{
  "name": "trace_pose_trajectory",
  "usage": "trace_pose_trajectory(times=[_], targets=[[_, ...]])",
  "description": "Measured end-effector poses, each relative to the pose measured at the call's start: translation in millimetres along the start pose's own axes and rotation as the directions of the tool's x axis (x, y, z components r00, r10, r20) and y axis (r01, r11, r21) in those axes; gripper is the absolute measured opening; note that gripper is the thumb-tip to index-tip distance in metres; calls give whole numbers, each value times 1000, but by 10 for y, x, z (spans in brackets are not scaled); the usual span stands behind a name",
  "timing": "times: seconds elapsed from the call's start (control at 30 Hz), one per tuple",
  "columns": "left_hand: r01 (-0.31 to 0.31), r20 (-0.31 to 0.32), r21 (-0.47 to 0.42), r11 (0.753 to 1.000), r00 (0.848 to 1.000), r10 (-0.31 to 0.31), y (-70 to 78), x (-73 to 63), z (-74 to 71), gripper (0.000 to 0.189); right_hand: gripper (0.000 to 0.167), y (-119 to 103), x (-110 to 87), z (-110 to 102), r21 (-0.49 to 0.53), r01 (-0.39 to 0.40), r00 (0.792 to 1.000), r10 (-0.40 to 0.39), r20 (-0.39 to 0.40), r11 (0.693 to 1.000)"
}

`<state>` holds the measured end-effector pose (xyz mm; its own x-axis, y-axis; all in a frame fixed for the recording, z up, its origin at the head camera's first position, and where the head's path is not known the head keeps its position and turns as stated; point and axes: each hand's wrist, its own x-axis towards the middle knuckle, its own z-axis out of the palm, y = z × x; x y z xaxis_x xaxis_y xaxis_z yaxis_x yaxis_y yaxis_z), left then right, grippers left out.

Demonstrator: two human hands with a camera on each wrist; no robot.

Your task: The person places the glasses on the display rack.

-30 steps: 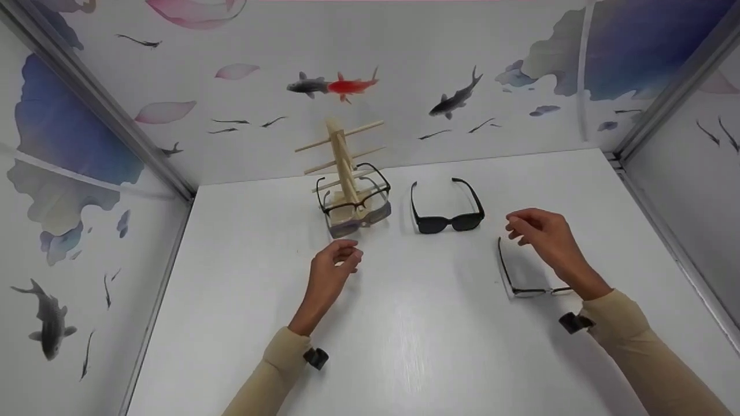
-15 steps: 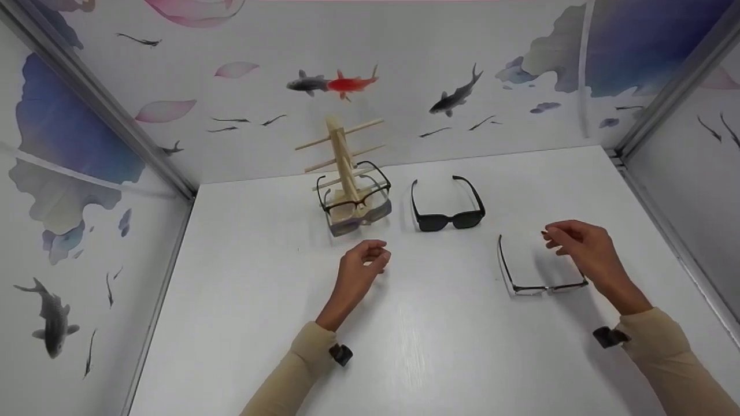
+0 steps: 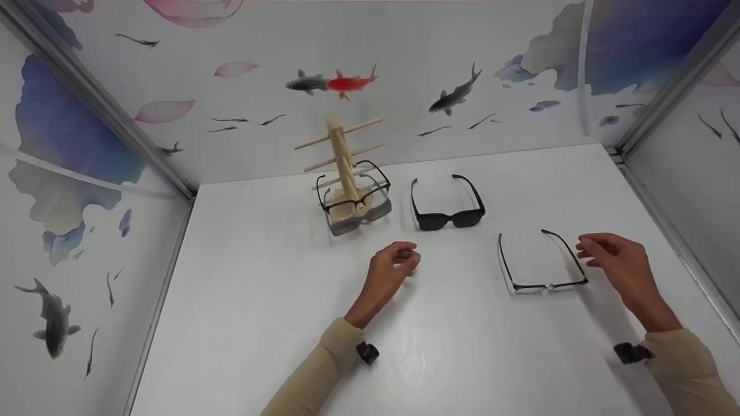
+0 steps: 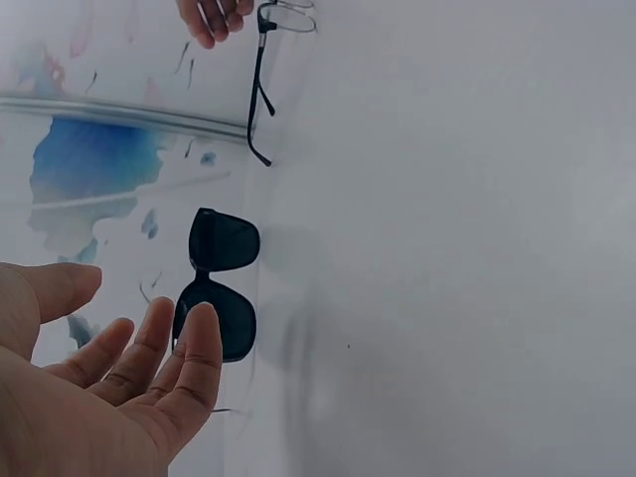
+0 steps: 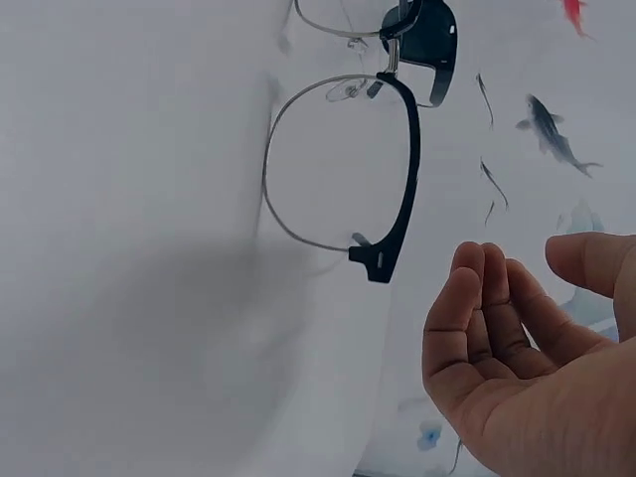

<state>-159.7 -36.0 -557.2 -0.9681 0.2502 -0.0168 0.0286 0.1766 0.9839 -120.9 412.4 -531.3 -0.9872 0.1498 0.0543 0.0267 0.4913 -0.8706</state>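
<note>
My left hand (image 3: pixel 388 271) hovers over the white table, in front of the black sunglasses (image 3: pixel 450 221), its fingers loosely bent and holding nothing. In the left wrist view the fingers overlap the dark lenses of those sunglasses. My right hand (image 3: pixel 624 268) is just right of the half-rim eyeglasses (image 3: pixel 549 287), which lie with both temples unfolded toward the wall. Nothing is between its thumb and fingers. The right wrist view shows one clear lens with a dark upper rim (image 5: pixel 409 169) beside the hand.
A wooden eyewear stand (image 3: pixel 342 156) with several crossbars is at the back of the table (image 3: pixel 248 323). Dark-framed glasses (image 3: pixel 347 205) and tinted glasses (image 3: pixel 347 226) hang on its lower part. Printed panels (image 3: pixel 399 34) with metal edges enclose the table at the back and sides.
Both hands have moved to the right. The right hand has passed from over the half-rim eyeglasses to their right side, and the left hand has moved away from the stand. The glasses stay put.
</note>
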Motion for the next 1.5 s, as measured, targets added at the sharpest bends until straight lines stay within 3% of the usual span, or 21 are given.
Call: trace_pose_trajectory(times=[0.23, 0.37, 0.5, 0.87, 1.23, 1.5], targets=[[-15, 33, -53, 998, 999, 17, -40, 26, 232, 37, 27, 155, -88, -88, 34, -58, 998, 59, -35, 998], [-15, 54, -103, 995, 998, 21, -73, 38, 335, 38, 38, 216, -124, -89, 22, -94, 995, 95, -31, 995], [8, 69, -148, 989, 998, 2, -112, 38, 430, 38, 49, 277, -163, -63, 2, -115, 993, 115, -23, 993], [82, 101, -250, 965, 993, -58, -132, 16, 731, 38, 56, 398, -238, 8, 13, -190, 981, 190, 31, 982], [109, 131, -271, 956, 988, -76, -113, 70, 1124, 33, 59, 403, -283, 37, 15, -227, 973, 226, 44, 974], [121, 136, -260, 958, 987, -88, -75, 106, 1301, 32, 54, 386, -276, 58, 18, -222, 974, 221, 47, 975]])
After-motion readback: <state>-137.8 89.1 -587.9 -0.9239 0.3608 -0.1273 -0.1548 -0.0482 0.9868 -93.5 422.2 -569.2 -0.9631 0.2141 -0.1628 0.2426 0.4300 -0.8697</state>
